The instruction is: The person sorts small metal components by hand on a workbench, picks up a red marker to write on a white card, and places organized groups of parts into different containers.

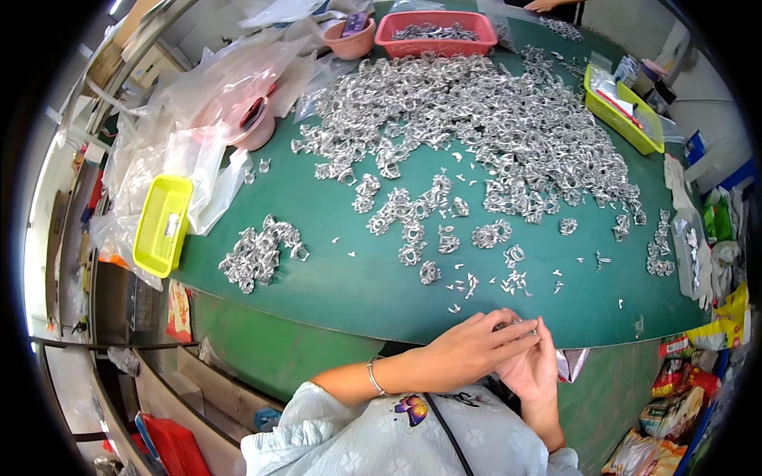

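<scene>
My left hand (470, 347), with a bangle (375, 377) at its wrist, meets my right hand (533, 366) just off the table's near edge. Both have their fingers closed round a small silvery metal part (506, 324), mostly hidden by the fingers. On the green table (349, 305) close beyond them lie small loose metal bits (514, 283) and single ring-shaped silvery parts (429, 273). A large heap of the same silvery parts (548, 147) spreads over the far middle and right. A smaller pile (258, 255) sits at the left.
At the left edge stands a yellow-green basket (163, 226) beside clear plastic bags (171, 119) and a pink bowl (258, 131). A red tub (435, 49) holds more parts at the back. Another yellow-green basket (623, 115) is far right. Another person's hand (544, 5) shows at the far edge.
</scene>
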### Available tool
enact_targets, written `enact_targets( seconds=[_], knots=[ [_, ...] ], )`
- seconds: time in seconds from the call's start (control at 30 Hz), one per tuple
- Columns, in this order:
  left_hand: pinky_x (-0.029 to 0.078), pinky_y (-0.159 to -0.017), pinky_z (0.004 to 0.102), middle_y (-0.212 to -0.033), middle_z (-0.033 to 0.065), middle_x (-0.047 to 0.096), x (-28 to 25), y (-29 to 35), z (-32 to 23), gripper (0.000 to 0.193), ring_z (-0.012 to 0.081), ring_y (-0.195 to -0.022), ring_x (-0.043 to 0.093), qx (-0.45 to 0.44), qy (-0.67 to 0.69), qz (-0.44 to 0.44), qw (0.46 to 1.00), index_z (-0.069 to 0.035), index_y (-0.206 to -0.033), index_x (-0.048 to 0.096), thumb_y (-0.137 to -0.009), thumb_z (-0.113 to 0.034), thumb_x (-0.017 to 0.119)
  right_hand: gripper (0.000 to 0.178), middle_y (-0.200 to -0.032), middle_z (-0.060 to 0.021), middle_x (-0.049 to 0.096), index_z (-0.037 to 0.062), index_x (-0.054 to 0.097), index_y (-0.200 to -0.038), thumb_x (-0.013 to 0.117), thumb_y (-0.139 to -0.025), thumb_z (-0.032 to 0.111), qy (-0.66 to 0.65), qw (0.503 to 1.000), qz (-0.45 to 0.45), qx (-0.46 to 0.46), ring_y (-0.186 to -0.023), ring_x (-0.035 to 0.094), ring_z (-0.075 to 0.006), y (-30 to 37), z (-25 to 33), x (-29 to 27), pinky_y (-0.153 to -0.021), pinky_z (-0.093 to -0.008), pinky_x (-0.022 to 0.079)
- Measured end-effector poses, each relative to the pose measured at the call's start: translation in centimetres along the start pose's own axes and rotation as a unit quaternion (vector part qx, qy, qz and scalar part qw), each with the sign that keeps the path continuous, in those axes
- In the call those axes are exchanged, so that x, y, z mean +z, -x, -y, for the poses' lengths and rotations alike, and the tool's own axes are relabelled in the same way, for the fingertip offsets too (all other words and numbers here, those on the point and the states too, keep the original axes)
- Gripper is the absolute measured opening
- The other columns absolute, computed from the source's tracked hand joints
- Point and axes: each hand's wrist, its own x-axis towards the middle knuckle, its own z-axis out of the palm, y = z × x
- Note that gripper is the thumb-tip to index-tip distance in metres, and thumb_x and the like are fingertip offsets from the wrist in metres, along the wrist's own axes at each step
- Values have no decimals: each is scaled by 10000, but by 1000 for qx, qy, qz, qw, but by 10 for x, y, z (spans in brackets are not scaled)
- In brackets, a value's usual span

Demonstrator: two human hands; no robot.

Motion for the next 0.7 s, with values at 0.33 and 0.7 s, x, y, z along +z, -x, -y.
enact_targets(
  seconds=[0.33, 0.7],
  knots=[
    [474, -776, 311, -1007, 130, 618, -43, 37, 24, 205, 220, -876, 600, -222, -59, -269, 935, 29, -961, 615, -773, 73, 546, 329, -884, -74, 552, 19, 561, -1081, 608, -797, 179, 437, 883, -144, -88, -670, 488, -111, 95, 87, -93, -508, -216, 364],
    [465, -686, 278, -936, 136, 620, -72, 100, 59, 158, 222, -817, 595, -366, -174, -386, 829, 14, -946, 618, -797, 23, 567, 454, -1250, -179, 513, -3, 508, -1201, 557, -802, 208, 853, 340, -347, -192, -1183, 444, -325, 48, 155, -276, -998, -363, 326]
  ],
)
